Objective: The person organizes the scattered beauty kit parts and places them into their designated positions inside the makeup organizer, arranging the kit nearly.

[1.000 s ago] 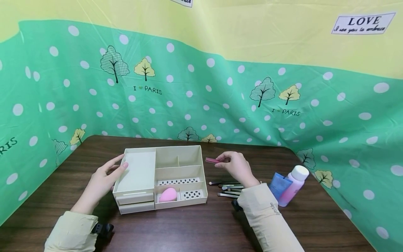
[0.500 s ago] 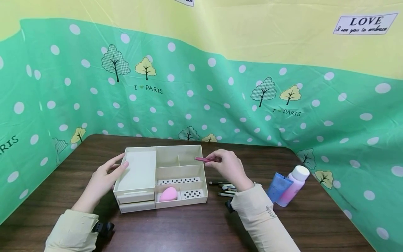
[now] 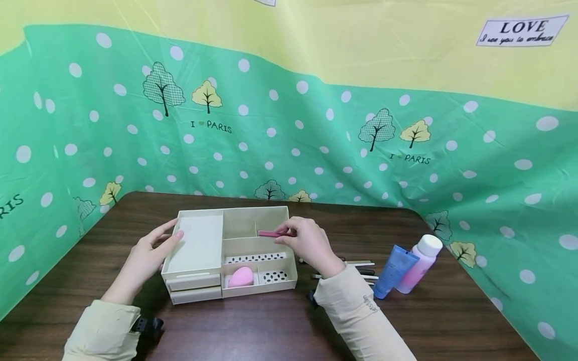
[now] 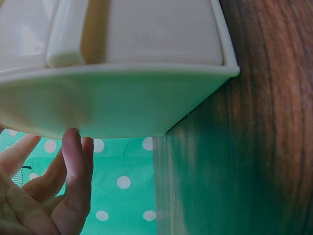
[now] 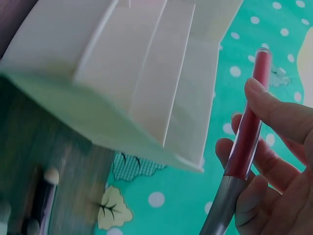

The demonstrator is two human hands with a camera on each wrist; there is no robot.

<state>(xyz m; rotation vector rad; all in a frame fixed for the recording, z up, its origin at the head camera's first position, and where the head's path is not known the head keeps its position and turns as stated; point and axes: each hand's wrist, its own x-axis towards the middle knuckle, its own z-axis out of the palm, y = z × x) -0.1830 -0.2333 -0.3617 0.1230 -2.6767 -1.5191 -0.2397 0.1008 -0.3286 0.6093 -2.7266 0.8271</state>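
Note:
My right hand (image 3: 311, 246) pinches a slim pink-red lip gloss tube (image 5: 247, 137) with a silver-grey lower part. In the head view the tube is level, over the back right compartment of a cream desk organizer (image 3: 194, 245). Along that organizer's left side rests my left hand (image 3: 144, 256), its thumb on the top edge. Its fingertips (image 4: 72, 139) touch the side wall in the left wrist view, loosely extended. A pink makeup sponge (image 3: 241, 277) lies in the front compartment, beside a dotted insert (image 3: 275, 277).
Several makeup brushes (image 5: 45, 196) lie on the dark wooden table (image 3: 253, 331) right of the organizer, partly hidden by my right arm. A blue tube (image 3: 394, 271) and a pink bottle with a white cap (image 3: 429, 244) stand farther right. A patterned curtain (image 3: 271, 125) hangs behind.
My right hand has moved left with the lip gloss tube, from beside the organizer to over its back right compartment. The left hand has stayed in place.

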